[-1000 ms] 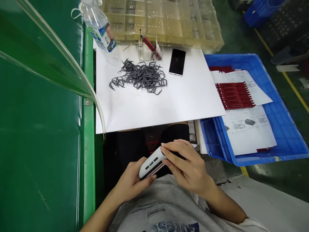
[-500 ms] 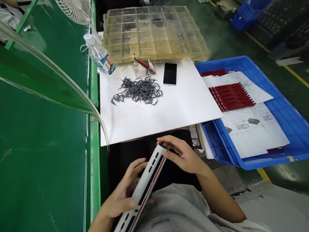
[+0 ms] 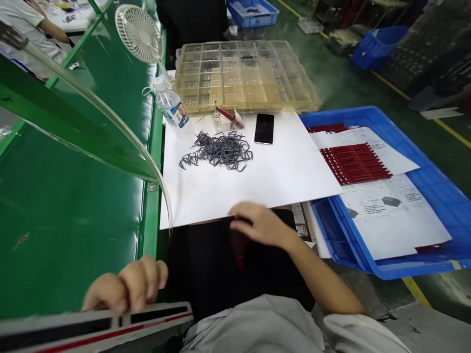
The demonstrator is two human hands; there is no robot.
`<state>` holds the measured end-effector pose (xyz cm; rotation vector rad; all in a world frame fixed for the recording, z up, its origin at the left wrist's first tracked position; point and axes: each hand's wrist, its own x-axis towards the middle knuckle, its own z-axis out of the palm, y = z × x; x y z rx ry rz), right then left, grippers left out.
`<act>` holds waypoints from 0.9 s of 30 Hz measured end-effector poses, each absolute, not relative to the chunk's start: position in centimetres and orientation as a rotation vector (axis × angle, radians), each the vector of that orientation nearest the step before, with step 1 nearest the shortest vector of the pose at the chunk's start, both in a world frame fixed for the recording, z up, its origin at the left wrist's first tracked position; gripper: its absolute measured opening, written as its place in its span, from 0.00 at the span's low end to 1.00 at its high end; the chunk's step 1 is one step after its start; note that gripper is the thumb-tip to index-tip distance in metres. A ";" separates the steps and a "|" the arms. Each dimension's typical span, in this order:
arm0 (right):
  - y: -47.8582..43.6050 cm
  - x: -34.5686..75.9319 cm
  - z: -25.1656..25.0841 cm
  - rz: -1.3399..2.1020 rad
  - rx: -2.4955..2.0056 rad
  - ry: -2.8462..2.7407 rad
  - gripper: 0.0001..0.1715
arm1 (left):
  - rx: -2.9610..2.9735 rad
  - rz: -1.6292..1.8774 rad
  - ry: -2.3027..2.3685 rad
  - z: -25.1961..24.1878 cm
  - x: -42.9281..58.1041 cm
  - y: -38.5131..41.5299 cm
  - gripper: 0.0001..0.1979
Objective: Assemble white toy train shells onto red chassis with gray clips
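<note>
A long white housing with black slots and a red stripe [image 3: 147, 318] lies across the lower left. The fingers of my left hand [image 3: 127, 284] are wrapped over its upper edge. Near the front edge of the white board [image 3: 290, 171], my right hand [image 3: 259, 224] has its thumb and fingers apart, with nothing visible between them. A pile of dark grey bent clips [image 3: 222, 149] rests on the board, with a black phone [image 3: 264, 129] to its right. Behind the pile stands a small clear holder [image 3: 222, 121] with a red-handled tool.
A bottle [image 3: 172, 108] and a white fan [image 3: 140, 34] stand at the board's left. Behind is a yellowed compartment tray [image 3: 239, 105]. A blue crate [image 3: 401, 269] with red parts [image 3: 356, 164] and papers is at right. A green surface [image 3: 73, 220] spans the left; a person's arm [image 3: 53, 30] shows beyond.
My left hand has carried the white housing to the lower left and turned it nearly level. My right hand has come off its end. The view has shifted, showing more of the background.
</note>
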<state>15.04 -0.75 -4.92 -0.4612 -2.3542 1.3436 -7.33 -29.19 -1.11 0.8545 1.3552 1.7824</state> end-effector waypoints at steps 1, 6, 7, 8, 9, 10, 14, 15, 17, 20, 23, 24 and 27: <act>1.8 14.4 -4.6 1.103 -0.569 -2.383 0.13 | 0.818 1.788 1.251 -0.8 -6.4 -28.1 0.34; 11.4 11.4 -5.0 0.521 -0.744 -2.644 0.17 | 0.731 1.564 0.618 -3.9 -2.6 -25.1 0.30; 12.2 11.0 -5.2 0.490 -0.735 -2.689 0.15 | 0.709 1.530 0.597 -5.0 -2.2 -25.1 0.30; 12.6 10.9 -5.4 0.467 -0.722 -2.713 0.14 | 0.685 1.495 0.607 -6.0 -2.1 -25.1 0.30; 12.7 10.9 -5.5 0.451 -0.701 -2.712 0.13 | 0.661 1.468 0.626 -6.9 -2.1 -25.3 0.30; 12.6 11.2 -5.7 0.443 -0.676 -2.690 0.12 | 0.637 1.442 0.649 -7.7 -2.2 -25.5 0.30; 10.6 13.7 -5.9 0.504 -0.623 -2.576 0.13 | 0.566 1.365 0.826 -9.0 -3.4 -26.5 0.28; 10.0 14.4 -5.9 0.530 -0.630 -2.576 0.13 | 0.566 1.360 0.876 -9.1 -3.7 -26.7 0.27; 8.9 15.6 -5.9 0.557 -0.666 -2.589 0.11 | 0.586 1.356 0.955 -9.4 -4.0 -27.1 0.27; 8.3 16.3 -6.3 0.517 -0.722 -2.541 0.15 | 0.672 1.320 1.067 -9.6 -4.4 -27.2 0.27; 8.9 16.1 -6.7 0.539 -0.730 -2.519 0.20 | 0.818 1.228 1.249 -9.3 -4.6 -26.7 0.24; 9.1 16.0 -6.8 0.573 -0.724 -2.531 0.17 | 0.874 1.190 1.318 -9.0 -4.6 -26.4 0.22; 8.0 15.6 -5.8 0.689 -0.700 -2.466 0.12 | 1.049 1.111 1.464 -7.6 -4.4 -25.2 0.19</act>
